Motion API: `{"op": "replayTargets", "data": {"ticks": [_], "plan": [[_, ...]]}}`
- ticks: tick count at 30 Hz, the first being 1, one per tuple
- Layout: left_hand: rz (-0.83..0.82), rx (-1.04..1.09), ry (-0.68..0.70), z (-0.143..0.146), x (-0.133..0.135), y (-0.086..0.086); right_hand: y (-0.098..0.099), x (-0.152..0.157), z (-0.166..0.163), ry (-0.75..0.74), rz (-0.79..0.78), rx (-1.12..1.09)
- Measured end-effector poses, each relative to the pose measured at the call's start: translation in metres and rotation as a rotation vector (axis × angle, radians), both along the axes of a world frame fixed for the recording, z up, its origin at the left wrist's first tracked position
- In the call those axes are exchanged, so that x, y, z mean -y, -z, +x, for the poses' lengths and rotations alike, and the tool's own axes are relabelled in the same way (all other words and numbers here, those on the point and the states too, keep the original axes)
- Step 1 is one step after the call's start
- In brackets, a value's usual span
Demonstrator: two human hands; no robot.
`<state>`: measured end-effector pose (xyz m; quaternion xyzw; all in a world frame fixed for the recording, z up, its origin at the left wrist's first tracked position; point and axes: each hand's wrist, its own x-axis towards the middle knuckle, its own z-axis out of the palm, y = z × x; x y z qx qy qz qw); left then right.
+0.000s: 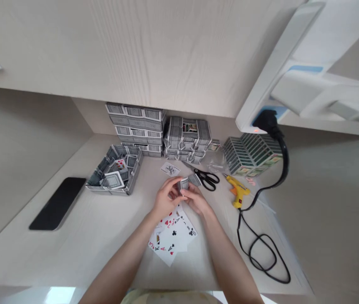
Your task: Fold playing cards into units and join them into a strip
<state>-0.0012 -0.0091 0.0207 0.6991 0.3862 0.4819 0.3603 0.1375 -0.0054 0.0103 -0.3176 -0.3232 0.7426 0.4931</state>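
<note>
Grey-backed, the small card (184,183) sits above the table (103,240), just beyond the loose cards (176,240), pinched by the nearly closed fingers of the left hand (164,199) and right hand (197,201), which should probably press evenly, keeping its edges aligned.
</note>
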Motion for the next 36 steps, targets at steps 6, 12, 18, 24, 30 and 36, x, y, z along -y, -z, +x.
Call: {"op": "replayTargets", "data": {"ticks": [6,12,18,24,30,36], "plan": [[0.000,0.031,0.034,0.003,0.004,0.004,-0.003,0.001,-0.001,0.055,-0.023,0.028],[-0.026,0.031,0.058,0.003,0.005,0.003,-0.004,0.003,-0.004,0.102,0.010,0.039],[-0.238,0.277,0.075,0.000,-0.003,0.005,0.003,0.000,-0.006,0.314,0.140,0.254],[-0.635,0.479,0.070,-0.006,-0.014,0.011,0.003,0.000,-0.004,0.523,0.571,0.739],[-0.675,0.464,0.238,-0.009,-0.017,0.006,0.007,0.001,-0.004,0.517,0.684,0.860],[-0.609,0.486,0.112,-0.012,-0.024,0.013,0.017,-0.002,-0.005,0.506,0.328,0.536]]}}
